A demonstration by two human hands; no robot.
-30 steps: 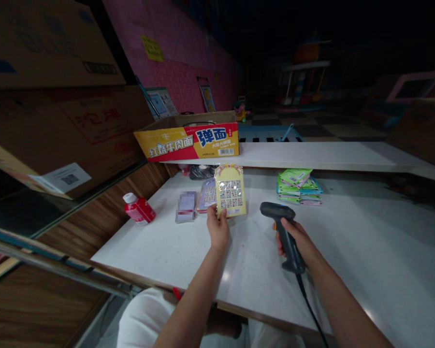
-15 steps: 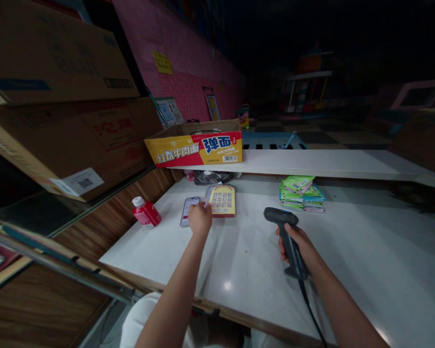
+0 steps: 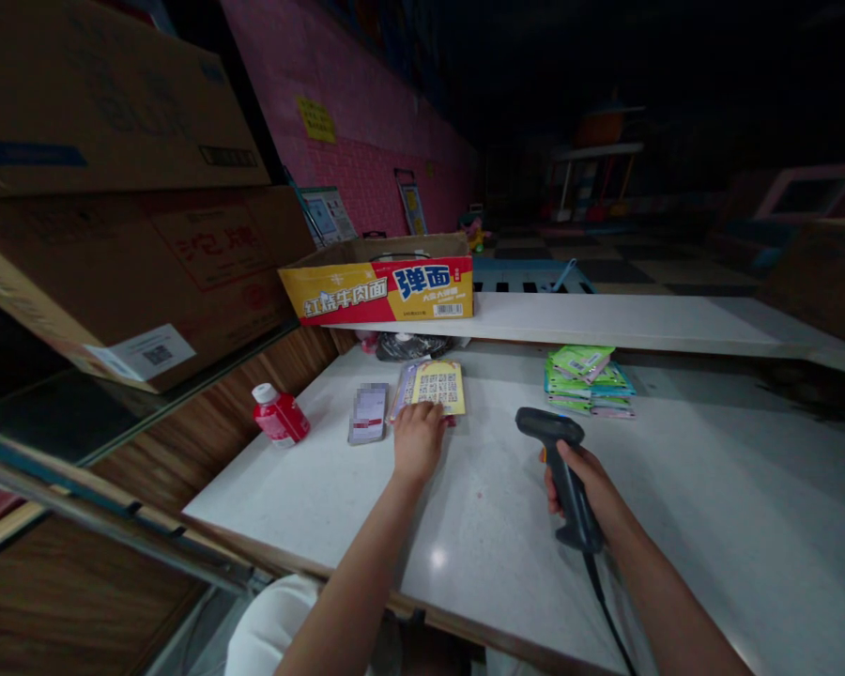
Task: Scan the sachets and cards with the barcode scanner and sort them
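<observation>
1. On the white surface [image 3: 493, 545], my left grip [image 3: 419, 443] lies with its fingers bent over the near edge of the yellow pack [image 3: 446, 383]; I cannot tell whether they pinch it or only rest there.
2. That pack lies flat, its printed side up, partly over a purple pack [image 3: 404, 383] that shows along its left.
3. My right grip [image 3: 586, 481] is wrapped around the handle of the dark scanner [image 3: 570, 493], held up with its head towards my left; its cable [image 3: 609, 615] trails down towards me.
4. Just left of the packs lies a phone [image 3: 369, 413], and farther left is a red bottle [image 3: 280, 416].
5. Well to the right of the packs sits a pile of green packets [image 3: 578, 377], near the raised shelf [image 3: 606, 317], which carries a noodle carton [image 3: 387, 289].
</observation>
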